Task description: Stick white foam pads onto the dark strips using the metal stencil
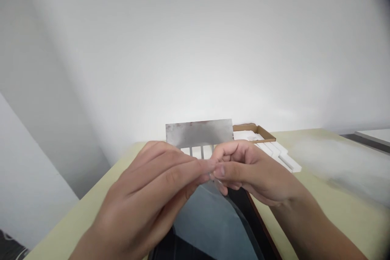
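In the centre of the head view, my left hand (149,195) and my right hand (246,170) meet fingertip to fingertip. Both are closed in a pinch on the upper edge of a thin, see-through plastic sheet (213,219). It hangs down from the fingers and looks bluish; I cannot tell whether it is a bag or a single film. The pinched edge is mostly hidden by the fingers. Beneath the sheet lies a dark, flat tray-like thing (252,219) with a reddish-brown edge.
A grey metal plate (199,132) with slots stands upright behind my hands. To its right, a shallow cardboard box (266,134) holds white pieces, and several white strips (283,156) lie before it on the yellowish table (317,187). Cloudy clear plastic (344,162) lies at right.
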`<state>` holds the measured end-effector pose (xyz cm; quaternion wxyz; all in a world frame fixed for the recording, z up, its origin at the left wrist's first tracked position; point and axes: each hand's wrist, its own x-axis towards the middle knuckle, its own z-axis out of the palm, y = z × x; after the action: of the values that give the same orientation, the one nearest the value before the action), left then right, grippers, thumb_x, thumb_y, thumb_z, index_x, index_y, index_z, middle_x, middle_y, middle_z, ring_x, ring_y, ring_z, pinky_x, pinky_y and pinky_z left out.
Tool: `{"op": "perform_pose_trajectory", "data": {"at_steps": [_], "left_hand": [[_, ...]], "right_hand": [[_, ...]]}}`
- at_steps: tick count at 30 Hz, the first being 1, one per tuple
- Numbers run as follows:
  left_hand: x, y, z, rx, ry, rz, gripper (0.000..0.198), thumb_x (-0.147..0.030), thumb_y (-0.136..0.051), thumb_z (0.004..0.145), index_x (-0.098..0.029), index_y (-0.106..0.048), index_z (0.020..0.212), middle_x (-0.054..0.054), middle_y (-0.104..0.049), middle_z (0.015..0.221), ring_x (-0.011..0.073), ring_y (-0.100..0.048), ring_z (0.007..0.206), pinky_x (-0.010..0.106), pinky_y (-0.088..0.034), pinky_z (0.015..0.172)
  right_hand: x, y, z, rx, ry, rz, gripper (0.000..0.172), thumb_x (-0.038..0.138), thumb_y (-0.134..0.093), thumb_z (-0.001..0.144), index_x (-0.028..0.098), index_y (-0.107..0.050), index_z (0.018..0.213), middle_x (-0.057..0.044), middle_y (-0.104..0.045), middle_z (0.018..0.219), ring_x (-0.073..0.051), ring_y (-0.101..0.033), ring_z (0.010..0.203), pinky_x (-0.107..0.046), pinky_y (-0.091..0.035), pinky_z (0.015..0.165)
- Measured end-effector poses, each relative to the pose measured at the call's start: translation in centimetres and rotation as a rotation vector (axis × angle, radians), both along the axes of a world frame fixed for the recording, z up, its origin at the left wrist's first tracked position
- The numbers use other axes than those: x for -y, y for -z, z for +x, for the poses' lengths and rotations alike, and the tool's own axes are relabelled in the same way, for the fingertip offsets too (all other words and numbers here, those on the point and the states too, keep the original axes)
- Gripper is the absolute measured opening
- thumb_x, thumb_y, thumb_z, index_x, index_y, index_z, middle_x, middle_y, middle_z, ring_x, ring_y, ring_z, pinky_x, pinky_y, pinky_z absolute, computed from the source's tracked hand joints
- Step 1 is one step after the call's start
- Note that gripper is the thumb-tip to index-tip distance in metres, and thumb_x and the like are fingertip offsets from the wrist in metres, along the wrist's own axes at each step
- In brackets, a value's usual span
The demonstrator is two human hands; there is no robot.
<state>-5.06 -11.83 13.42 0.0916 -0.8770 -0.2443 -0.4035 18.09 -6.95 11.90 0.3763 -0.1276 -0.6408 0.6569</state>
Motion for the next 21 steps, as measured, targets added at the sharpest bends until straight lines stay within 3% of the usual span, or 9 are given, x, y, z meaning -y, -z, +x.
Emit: {"op": "perform_pose_trajectory", "data": {"at_steps": [5, 14, 21], "left_hand": [[0.2, -0.3, 0.2, 0.051, 0.005, -0.028, 0.033, -0.001, -0.061, 0.101, -0.028, -0.068, 0.118, -0.001, -0.073, 0.099, 0.0167, -0.063, 0.096, 0.031, -0.052, 0.083], [0.1, -0.4, 0.2, 0.005, -0.013, -0.031, 0.031, -0.001, -0.06, 0.101, -0.027, -0.069, 0.117, 0.001, -0.072, 0.099, 0.017, -0.063, 0.094, 0.03, -0.053, 0.08], [0.0, -0.3, 0.1, -0.007, 0.014, -0.024, 0.034, 0.0, -0.062, 0.1, -0.025, -0.07, 0.122, 0.002, -0.072, 0.104, 0.0168, -0.063, 0.099, 0.03, -0.054, 0.081]], "right_hand": [[0.5, 0.0, 0.4, 0.073, 0.065, 0.061, 0.021, 0.033, -0.087, 0.089, 0.016, -0.074, 0.086, 0.005, -0.055, 0.067, -0.007, -0.042, 0.059, -0.024, -0.03, 0.057], [0.6, 0.1, 1.0, 0.13, 0.12, 0.115, 0.022, 0.036, -0.087, 0.089, 0.018, -0.075, 0.088, 0.005, -0.044, 0.067, -0.009, -0.036, 0.064, -0.026, -0.027, 0.057], [1.0, 0.0, 1.1, 0.147, 0.132, 0.115, 0.025, 0.039, -0.086, 0.09, 0.018, -0.074, 0.09, 0.005, -0.045, 0.067, -0.009, -0.035, 0.064, -0.026, -0.027, 0.057]]}}
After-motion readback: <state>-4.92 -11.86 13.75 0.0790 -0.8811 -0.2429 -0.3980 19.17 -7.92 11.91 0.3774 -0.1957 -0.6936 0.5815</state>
